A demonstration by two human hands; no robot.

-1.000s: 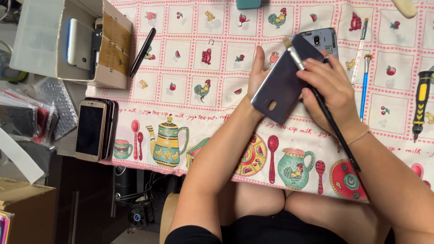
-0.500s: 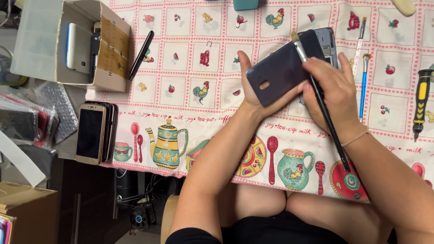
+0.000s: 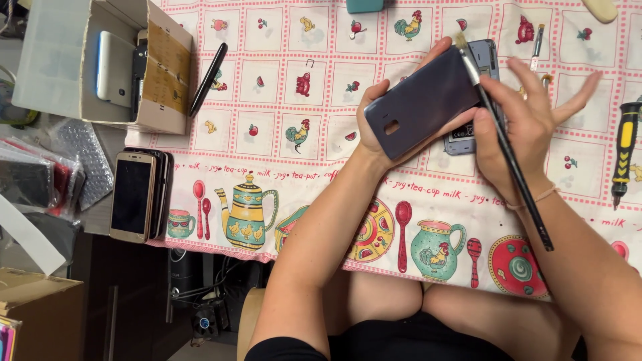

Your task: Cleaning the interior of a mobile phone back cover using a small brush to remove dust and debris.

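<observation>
The tabletop, under a pink-checked cloth printed with roosters, teapots and spoons, filled most of the view. At its far left stood an open cardboard box with a pale phone inside, and a stack of phones lay at the near left edge. Over the middle, the left hand gripped a dark grey phone back cover from beneath, outer face up. The right hand pinched a long black brush between thumb and forefinger, its other fingers fanned wide.

Compared with a second earlier, the cover had been turned from nearly upright to lying slantwise and held lower, so that the grey phone body on the cloth showed more beneath it. The right hand's fingers had spread where they were curled before. A black-and-yellow screwdriver at the right and a black pen beside the box lay unmoved.
</observation>
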